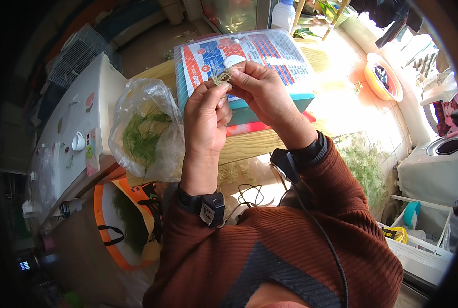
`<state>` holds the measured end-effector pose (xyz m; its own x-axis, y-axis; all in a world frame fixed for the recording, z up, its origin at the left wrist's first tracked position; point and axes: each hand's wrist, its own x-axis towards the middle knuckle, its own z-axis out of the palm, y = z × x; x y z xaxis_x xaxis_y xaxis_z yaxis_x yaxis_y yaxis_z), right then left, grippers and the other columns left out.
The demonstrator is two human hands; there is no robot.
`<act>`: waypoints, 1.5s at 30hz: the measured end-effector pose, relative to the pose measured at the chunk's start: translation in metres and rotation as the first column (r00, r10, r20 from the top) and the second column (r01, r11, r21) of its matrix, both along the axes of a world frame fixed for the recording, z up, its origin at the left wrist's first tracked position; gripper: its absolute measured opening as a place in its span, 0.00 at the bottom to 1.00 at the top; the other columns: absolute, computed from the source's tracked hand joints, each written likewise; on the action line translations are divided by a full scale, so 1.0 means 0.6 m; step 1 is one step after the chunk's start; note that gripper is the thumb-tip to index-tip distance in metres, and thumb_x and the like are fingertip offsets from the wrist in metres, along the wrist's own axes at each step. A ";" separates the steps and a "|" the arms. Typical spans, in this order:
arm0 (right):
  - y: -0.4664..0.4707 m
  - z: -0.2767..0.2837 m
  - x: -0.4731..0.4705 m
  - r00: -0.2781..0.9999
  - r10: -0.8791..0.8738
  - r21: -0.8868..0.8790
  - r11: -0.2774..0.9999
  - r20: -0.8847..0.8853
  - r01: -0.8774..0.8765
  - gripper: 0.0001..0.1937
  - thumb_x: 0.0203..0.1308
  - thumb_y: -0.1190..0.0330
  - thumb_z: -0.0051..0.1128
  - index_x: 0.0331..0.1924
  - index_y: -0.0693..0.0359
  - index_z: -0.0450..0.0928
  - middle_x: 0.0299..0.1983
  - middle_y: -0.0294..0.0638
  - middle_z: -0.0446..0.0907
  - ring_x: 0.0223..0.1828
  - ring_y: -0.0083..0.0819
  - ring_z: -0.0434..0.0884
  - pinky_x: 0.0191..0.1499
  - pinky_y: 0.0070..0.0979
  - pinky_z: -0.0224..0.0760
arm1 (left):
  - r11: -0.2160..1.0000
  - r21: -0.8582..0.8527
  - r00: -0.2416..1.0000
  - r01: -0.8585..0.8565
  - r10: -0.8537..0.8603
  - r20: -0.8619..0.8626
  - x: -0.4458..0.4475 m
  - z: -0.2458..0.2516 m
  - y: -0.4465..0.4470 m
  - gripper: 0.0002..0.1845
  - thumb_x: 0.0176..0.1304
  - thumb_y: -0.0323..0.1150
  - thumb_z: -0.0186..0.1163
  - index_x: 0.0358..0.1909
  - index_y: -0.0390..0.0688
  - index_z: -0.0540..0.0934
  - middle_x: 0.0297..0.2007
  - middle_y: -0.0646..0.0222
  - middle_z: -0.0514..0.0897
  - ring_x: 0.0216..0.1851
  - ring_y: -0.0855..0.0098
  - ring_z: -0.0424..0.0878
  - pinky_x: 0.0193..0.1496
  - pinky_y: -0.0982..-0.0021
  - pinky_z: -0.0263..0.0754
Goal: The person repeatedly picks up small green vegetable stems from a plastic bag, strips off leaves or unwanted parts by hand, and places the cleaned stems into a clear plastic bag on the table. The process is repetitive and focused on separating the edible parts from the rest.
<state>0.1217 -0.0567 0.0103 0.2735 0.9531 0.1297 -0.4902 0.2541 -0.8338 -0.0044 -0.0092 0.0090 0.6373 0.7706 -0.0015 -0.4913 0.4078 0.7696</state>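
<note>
My left hand [209, 115] pinches a small pale-green plant sprig [219, 78] between thumb and fingers. My right hand [265, 90] meets it there, its thumb and forefinger also closed on the sprig; the fingers partly cover it. Both hands are above a teal plastic box [299, 101] whose top carries a sheet with print [202, 50]. Just beyond my fingertips lies a white oval object [234, 60]. Left of my left hand, a clear plastic bag [117, 127] stands open with feathery green plants [144, 134] inside.
The box rests on a wooden table [248, 143]. An orange-edged bag [98, 208] holds more greenery below left. A white table [69, 119] with a white cup [78, 141] stands at left. Plants [363, 169] lie on the floor at right. Cables run from my wrist devices [212, 210].
</note>
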 end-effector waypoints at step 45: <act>-0.102 -0.133 0.425 0.428 -0.422 -0.198 0.488 0.799 0.850 0.15 0.61 0.59 0.55 0.38 0.64 0.76 0.32 0.45 0.80 0.29 0.30 0.78 0.33 0.27 0.74 | 0.960 -0.190 0.964 0.206 -0.166 0.205 0.012 -0.015 0.011 0.11 0.68 0.35 0.48 0.38 0.37 0.74 0.26 0.69 0.76 0.17 0.79 0.65 0.20 0.79 0.59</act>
<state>0.3764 -0.1181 -0.0696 0.8876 0.4489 0.1033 0.2616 -0.3066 -0.9152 0.0029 -0.0025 0.0002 0.7735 0.6335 -0.0171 -0.5174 0.6468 0.5603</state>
